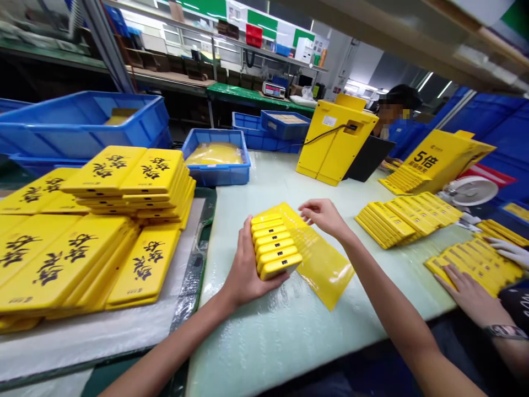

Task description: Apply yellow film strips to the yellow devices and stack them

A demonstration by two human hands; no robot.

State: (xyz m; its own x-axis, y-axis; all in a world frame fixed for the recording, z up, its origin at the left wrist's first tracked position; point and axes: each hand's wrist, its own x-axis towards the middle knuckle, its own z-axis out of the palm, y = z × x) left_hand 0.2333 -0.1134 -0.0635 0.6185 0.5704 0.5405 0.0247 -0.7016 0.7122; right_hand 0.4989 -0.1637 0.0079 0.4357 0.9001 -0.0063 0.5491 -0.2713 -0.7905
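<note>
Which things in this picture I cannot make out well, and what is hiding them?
In the head view:
The left hand hides the back of the yellow stack it holds.
That stack hides part of the yellow film.
The right edge cuts off the co-worker's white-gloved hand.
The scale's display is too small to read.
Plastic blurs the bagged contents of the blue crate.

Bright, even white light falls from the ceiling tube lamps (427, 81) far ahead of me, leaving only a soft, faint shadow under my left hand (247, 264) on the pale green table top (264, 342). A sharp streak of glare shines on the glossy yellow plastic sleeve (326, 270) beside that hand, while the wide-angle lens bends the grey metal upright (106, 44) at the upper left and stretches my left forearm (173, 347) toward the bottom edge.
</note>
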